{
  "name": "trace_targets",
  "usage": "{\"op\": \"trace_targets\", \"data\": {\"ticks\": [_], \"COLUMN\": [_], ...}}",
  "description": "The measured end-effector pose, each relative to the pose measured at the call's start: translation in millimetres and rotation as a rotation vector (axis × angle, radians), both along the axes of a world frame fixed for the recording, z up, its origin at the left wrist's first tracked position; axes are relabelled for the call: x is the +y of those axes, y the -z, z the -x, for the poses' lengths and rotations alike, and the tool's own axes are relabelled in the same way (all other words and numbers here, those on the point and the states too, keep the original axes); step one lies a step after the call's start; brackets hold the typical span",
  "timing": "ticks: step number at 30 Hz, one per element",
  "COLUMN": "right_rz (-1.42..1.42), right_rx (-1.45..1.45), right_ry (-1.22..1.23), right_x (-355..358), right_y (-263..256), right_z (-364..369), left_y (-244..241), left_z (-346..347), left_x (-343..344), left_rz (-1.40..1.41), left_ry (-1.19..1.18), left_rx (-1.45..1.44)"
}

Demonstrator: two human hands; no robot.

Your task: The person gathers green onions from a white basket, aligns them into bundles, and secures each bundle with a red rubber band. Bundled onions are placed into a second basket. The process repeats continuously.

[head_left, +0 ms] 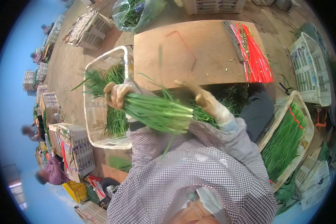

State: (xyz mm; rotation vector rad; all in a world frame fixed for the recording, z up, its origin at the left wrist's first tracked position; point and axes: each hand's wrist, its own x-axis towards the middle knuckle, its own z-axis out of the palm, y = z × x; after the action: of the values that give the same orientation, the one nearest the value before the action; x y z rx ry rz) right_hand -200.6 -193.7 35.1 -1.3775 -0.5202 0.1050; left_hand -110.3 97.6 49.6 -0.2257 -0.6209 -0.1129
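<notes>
My left hand (118, 95), in a soiled light glove, grips a bunch of long green leafy stalks (156, 112), perhaps garlic chives. Its pale cut ends point right and its leafy tips lie left of my fist. Near those cut ends is my gloved right hand (208, 103), its fingers blurred and spread apart, with nothing visible in them. Beyond both hands stands a wooden board table (168, 56). Red plastic strips (257, 56) lie at its right end beside a long grey bar (233, 40). A thin red strip (184, 43) lies bent near the middle.
At left, a white plastic crate (86, 112) holds loose greens (116, 98). The crate at right (310, 134) holds greens (285, 145) with a red band. More greens (204, 114) lie below the table edge. A clear bag of greens (128, 16) stands beyond. Other people work far left.
</notes>
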Motion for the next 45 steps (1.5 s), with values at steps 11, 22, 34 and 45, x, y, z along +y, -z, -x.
{"op": "trace_targets", "data": {"ticks": [11,22,34,45], "right_rz": [0.079,-0.057,-0.465,-0.586], "right_rx": [0.579,0.56,0.749,0.766], "right_ry": [-0.04,-0.018,0.141,0.097], "right_x": [-4.8,25.7,42.7,-61.4], "right_y": [3.2,-5.5,-10.0,74.6], "right_z": [45.9,23.5,19.3,86.9], "left_y": [25.5,19.8,27.2,26.7], "left_z": [3.9,-17.1,-19.9,-16.6], "left_x": [11.2,7.9,12.8,28.6], "left_rz": [-0.152,-0.333,-0.316,-0.271], "left_ry": [-0.02,-0.056,-0.047,-0.121], "left_rx": [0.339,0.167,0.256,0.307]}}
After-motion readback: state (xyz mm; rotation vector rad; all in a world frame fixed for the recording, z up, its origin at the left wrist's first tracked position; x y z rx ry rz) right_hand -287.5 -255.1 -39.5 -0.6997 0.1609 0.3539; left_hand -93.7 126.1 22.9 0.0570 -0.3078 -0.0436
